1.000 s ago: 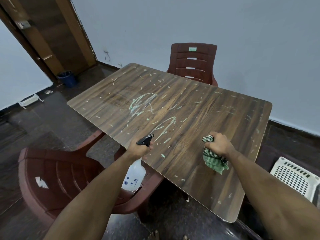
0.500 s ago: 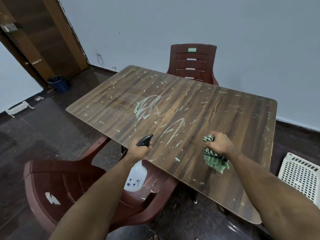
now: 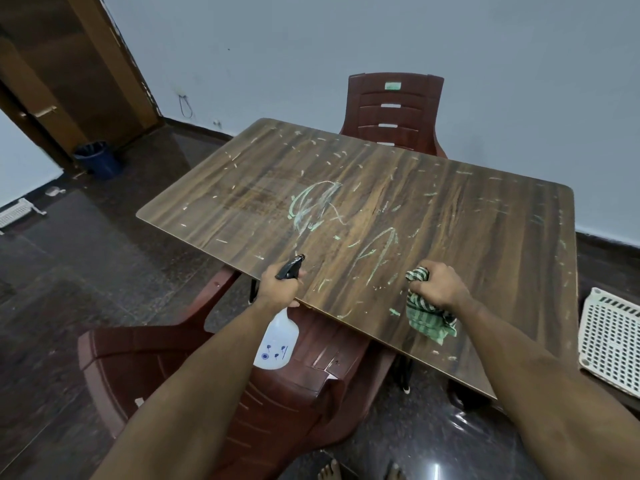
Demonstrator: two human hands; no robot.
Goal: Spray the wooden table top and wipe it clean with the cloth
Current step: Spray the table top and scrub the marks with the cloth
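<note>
Spray step, none wiped yet. Left hand [image 3: 278,287] grip clamped on spray bottle [image 3: 277,344], nozzle twd 12 o'clock over desk [image 3: 502,237]; right hand [image 3: 438,284] grip clamped on striped cloth [image 3: 429,318]. Next: squeeze trigger over green scribbles [image 3: 311,209].

No readable text, labels or numbers anywhere.

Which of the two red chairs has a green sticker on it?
The far chair beyond the table, by the wall; the green sticker sits atop its backrest. The near chair has none.

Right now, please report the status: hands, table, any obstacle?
Left hand holds spray bottle, right hand holds cloth. Table marked, not wiped. Nothing in the way.
</note>
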